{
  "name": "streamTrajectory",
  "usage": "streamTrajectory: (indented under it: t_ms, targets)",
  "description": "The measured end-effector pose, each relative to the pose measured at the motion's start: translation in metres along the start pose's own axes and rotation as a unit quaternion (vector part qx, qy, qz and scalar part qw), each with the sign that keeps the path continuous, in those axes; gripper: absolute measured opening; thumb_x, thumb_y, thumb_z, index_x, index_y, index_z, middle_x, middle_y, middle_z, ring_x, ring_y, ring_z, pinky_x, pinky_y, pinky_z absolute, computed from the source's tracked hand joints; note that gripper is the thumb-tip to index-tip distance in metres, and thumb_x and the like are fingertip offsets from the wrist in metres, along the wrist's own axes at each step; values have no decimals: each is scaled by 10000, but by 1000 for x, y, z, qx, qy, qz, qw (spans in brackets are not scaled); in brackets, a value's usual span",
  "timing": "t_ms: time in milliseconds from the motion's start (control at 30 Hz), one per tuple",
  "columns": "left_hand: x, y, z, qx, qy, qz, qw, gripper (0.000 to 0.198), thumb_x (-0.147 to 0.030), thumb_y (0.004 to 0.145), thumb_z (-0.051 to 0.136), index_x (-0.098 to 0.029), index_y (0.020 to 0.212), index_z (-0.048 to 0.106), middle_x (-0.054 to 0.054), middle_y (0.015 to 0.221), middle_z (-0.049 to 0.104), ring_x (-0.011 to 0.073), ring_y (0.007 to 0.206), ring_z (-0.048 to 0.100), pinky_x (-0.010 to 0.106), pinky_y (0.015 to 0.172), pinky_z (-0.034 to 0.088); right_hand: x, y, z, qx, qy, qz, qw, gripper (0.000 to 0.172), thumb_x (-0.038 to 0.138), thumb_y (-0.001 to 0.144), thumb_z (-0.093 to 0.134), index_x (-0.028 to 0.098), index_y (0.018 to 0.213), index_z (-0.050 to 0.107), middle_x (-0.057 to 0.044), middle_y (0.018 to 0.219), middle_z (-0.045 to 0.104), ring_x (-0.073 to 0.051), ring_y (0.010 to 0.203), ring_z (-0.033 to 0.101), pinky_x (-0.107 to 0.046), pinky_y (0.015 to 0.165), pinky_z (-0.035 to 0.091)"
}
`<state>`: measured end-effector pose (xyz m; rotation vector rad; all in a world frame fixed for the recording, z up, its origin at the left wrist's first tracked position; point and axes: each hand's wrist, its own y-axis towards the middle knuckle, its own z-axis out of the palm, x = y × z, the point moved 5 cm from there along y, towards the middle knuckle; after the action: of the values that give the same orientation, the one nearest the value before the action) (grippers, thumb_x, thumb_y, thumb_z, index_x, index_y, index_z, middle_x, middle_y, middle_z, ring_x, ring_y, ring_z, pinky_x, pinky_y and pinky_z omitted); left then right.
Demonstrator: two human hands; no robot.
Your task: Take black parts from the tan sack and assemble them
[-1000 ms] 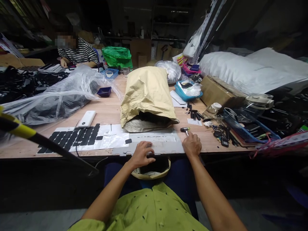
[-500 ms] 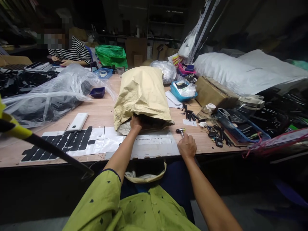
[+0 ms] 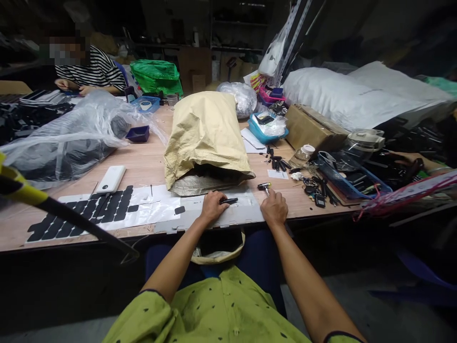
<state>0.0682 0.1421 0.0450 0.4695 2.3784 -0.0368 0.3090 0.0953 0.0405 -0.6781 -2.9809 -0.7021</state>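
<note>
My left hand rests on a white sheet at the table's near edge, fingers closed round a thin black strip that sticks out to the right. Just behind it lies a tan paper sack on its side, its dark mouth facing me. To the right, my right hand is closed on the handle of a small tool whose head points away from me. A white backing sheet covered with several black pads lies on the left.
A white power bank lies beside the pads. A clear plastic bag of dark parts fills the left. Blue trays, small black parts, a cardboard box and a jar crowd the right. A person in a striped shirt sits at the far left.
My left hand went into the sack's mouth and has come back to the white sheet holding a black strip. My right hand stayed on the tool.
</note>
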Motion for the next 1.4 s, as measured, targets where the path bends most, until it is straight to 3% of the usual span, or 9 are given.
streamTrajectory:
  t_ms: [200,333,467,533,633,833,1033,1200,1400]
  targets:
    - [-2,0,3,6,4,-10,1000,168,-279,796,753,-260,963,756,32,919,675,240,970,550,373,910,425,-2,3,-4,17,41,14,999,376,157,883,478,157,1214,656,-125,976,588,-231,878,519,-311,694,364]
    - [-1,1,2,14,2,-11,1000,184,-280,805,735,-267,985,767,32,932,672,238,975,547,372,922,420,-7,4,-7,48,133,31,990,391,133,859,483,182,1191,683,-102,975,619,-215,891,540,-295,731,394]
    - [-3,0,1,20,-2,-17,1000,193,-286,808,729,-274,996,776,31,940,674,236,985,549,372,929,418,5,-17,-16,58,291,9,955,379,205,881,451,159,1173,689,-100,967,672,-203,854,593,-301,758,463]
    - [-4,-1,1,26,-2,-20,999,194,-278,809,728,-269,996,778,32,946,677,236,992,551,370,929,417,20,-35,-19,93,366,-16,926,386,269,902,435,159,1167,693,-94,947,697,-194,793,612,-303,728,495]
    - [-4,-1,1,27,-3,-19,999,195,-280,810,728,-268,997,780,34,950,681,238,999,552,371,929,417,42,-56,-27,112,416,-59,901,383,309,897,457,177,1154,708,-93,973,723,-195,801,639,-317,753,529]
    - [-4,-1,2,22,-7,-14,1000,198,-292,811,726,-279,1001,781,35,948,685,242,996,555,381,931,421,59,-64,-34,84,425,-81,898,367,271,883,458,186,1125,721,-113,1079,737,-220,977,671,-361,900,540]
    - [-3,0,4,18,-8,-13,1000,194,-304,808,720,-289,990,784,34,942,685,245,994,552,383,931,419,59,-61,-36,90,416,-74,902,355,251,882,460,194,1111,725,-110,1070,741,-221,964,676,-356,869,551]
    - [-4,0,3,29,-4,-14,999,204,-308,804,718,-292,995,787,37,975,692,247,1014,556,382,928,416,72,-66,-45,77,426,-117,894,359,251,898,460,198,1145,714,-105,1081,733,-210,975,673,-351,904,541]
    - [-4,0,5,18,-18,-20,999,190,-294,802,725,-298,981,789,32,962,702,247,1009,562,378,934,424,69,-65,-34,101,384,-124,909,364,239,892,446,203,1123,725,-96,1039,730,-206,908,659,-337,837,543]
